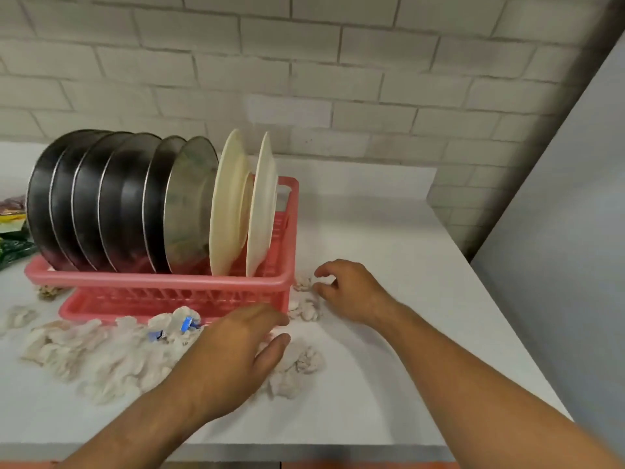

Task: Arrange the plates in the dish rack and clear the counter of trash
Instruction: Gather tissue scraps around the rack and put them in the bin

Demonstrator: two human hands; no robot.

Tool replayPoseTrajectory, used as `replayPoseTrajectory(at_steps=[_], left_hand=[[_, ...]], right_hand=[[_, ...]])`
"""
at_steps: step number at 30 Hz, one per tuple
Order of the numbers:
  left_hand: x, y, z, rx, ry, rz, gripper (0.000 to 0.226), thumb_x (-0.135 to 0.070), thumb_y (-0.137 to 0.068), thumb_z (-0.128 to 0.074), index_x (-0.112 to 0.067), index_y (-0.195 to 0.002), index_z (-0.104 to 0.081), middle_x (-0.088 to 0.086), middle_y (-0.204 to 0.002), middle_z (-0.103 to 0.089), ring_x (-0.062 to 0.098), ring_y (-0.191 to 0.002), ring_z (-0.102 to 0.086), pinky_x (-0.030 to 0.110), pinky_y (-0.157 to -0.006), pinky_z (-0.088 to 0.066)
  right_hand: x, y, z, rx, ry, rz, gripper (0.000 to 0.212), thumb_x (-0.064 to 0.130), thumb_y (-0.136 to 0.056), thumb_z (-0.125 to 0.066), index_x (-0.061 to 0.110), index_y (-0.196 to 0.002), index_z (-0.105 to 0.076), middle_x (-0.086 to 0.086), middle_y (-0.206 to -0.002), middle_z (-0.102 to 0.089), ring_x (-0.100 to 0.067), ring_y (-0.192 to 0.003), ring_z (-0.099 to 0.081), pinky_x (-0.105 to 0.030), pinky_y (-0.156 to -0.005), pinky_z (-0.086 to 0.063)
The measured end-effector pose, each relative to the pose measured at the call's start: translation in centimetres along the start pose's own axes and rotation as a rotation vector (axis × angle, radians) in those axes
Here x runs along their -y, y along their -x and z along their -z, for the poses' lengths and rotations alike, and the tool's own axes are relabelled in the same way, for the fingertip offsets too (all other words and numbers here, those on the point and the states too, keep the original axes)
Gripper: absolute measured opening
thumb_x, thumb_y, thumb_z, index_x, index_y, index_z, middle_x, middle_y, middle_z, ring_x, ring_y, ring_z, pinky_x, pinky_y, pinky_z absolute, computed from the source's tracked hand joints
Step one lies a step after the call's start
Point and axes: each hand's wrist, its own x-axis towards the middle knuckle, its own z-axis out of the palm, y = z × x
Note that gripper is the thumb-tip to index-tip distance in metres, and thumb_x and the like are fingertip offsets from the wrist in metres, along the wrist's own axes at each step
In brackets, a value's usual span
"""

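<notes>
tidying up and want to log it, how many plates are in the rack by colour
dark metal plates: 6
cream plates: 2
total in the pink dish rack: 8

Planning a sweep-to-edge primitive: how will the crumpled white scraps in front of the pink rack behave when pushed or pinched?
The crumpled white scraps look thin and wrinkled, so probably very light and floppy; a push likely scatters them rather than sliding them as one. They lie as loose separate pieces, so a pinch probably lifts only a few.
</notes>
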Motion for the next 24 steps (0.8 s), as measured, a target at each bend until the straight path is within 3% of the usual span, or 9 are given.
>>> replayPoseTrajectory(at_steps=[4,8,13,15,18,21,24], left_hand=[[-0.9,0.5,-1.3,0.013,-0.062,0.057,0.035,-0.049,-0.089,-0.038,-0.031,-0.105,-0.063,-0.019,-0.099,-0.062,0.004,-0.088,-0.06,0.025,-0.074,-0.052],[-2.2,0.0,-2.4,0.008,-0.119,0.052,0.024,-0.039,-0.089,-0.048,-0.029,-0.103,-0.065,-0.015,-0.098,-0.065,0.007,-0.087,-0.062,0.022,-0.073,-0.049],[-3.5,-4.0,-4.3,0.112,-0.333,-0.076,0.02,-0.018,-0.077,-0.073,-0.021,-0.096,-0.066,-0.005,-0.085,-0.066,0.015,-0.078,-0.062,0.029,-0.065,-0.055],[-3.8,-6.3,-5.3,0.191,-0.511,-0.089,0.026,-0.005,-0.075,-0.067,-0.015,-0.099,-0.061,0.001,-0.086,-0.063,0.022,-0.083,-0.059,0.036,-0.068,-0.053],[-4.2,-8.9,-6.3,0.281,-0.697,-0.056,0.03,0.004,-0.083,-0.051,-0.009,-0.11,-0.054,0.009,-0.1,-0.063,0.028,-0.098,-0.054,0.039,-0.079,-0.047],[-4.1,-9.7,-7.0,0.353,-0.786,-0.095,0.027,0.002,-0.085,-0.052,-0.01,-0.109,-0.054,0.009,-0.102,-0.064,0.028,-0.097,-0.055,0.039,-0.082,-0.044],[-4.6,-9.6,-7.1,0.338,-0.713,-0.134,0.03,0.005,-0.084,-0.05,-0.01,-0.11,-0.052,0.009,-0.103,-0.057,0.027,-0.09,-0.055,0.037,-0.074,-0.042]], right_hand=[[0.1,-3.1,-1.0,0.121,-0.151,0.036,0.035,0.024,-0.094,-0.061,0.019,-0.128,-0.056,0.005,-0.113,-0.056,0.004,-0.079,-0.062,-0.013,-0.067,-0.048],[-0.8,-3.7,-2.3,0.167,-0.04,0.097,0.029,0.022,-0.091,-0.063,0.018,-0.12,-0.062,0.003,-0.102,-0.059,-0.014,-0.087,-0.062,-0.032,-0.08,-0.056],[-4.3,-1.7,0.5,0.106,-0.007,0.07,0.024,0.029,-0.092,-0.059,0.023,-0.115,-0.062,0.007,-0.1,-0.059,-0.011,-0.086,-0.057,-0.024,-0.081,-0.048],[-6.3,-0.1,2.0,0.072,-0.058,0.033,0.029,0.028,-0.092,-0.059,0.026,-0.121,-0.061,0.007,-0.104,-0.058,-0.01,-0.09,-0.057,-0.019,-0.083,-0.045],[-9.0,3.1,3.6,0.019,-0.109,-0.002,0.024,0.022,-0.091,-0.062,0.025,-0.114,-0.067,0.009,-0.105,-0.058,-0.002,-0.088,-0.056,-0.001,-0.071,-0.036],[-10.8,6.1,4.4,-0.028,-0.184,-0.042,0.012,0.015,-0.088,-0.063,0.026,-0.091,-0.069,0.011,-0.098,-0.061,0.002,-0.083,-0.056,-0.001,-0.069,-0.039],[-11.4,7.6,4.2,-0.079,-0.275,-0.101,0.016,0.009,-0.087,-0.059,0.022,-0.082,-0.067,0.01,-0.092,-0.065,-0.004,-0.074,-0.058,-0.007,-0.06,-0.042]])
